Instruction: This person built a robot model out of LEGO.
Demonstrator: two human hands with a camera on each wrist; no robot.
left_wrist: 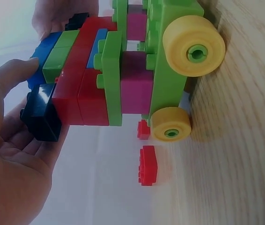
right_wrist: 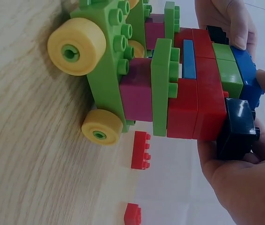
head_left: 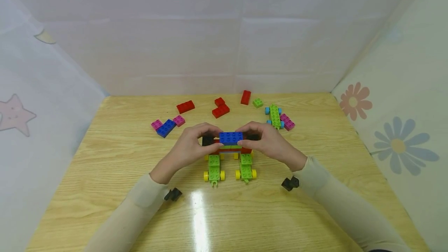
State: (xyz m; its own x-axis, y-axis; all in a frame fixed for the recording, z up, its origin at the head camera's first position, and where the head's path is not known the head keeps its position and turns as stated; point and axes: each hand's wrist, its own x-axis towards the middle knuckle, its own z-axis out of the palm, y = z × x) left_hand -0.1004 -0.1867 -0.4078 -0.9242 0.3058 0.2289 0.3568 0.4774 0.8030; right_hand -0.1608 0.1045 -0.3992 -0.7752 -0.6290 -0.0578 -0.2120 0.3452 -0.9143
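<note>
A toy brick structure stands on two green wheeled bases [head_left: 214, 167] with yellow wheels [left_wrist: 171, 124]. Above the bases are magenta bricks [left_wrist: 136, 84], green bricks, layers of red bricks [right_wrist: 211, 91], and a black brick at each side [right_wrist: 235, 129]. The blue brick [head_left: 231, 138] lies on top, over two light green bricks [right_wrist: 228, 77]. My left hand [head_left: 190, 143] pinches its left end, thumb on the near face. At its right end, my right hand [head_left: 271, 142] pinches it too. The fingers behind the structure are partly hidden.
Several red bricks [head_left: 221, 111] lie at the back of the wooden table [head_left: 115, 147]. A blue brick [head_left: 166, 128] with pink bricks [head_left: 179, 120] sits back left. Back right are a green base with blue wheels [head_left: 275, 116], a magenta brick [head_left: 287, 122] and a small green brick [head_left: 258, 103].
</note>
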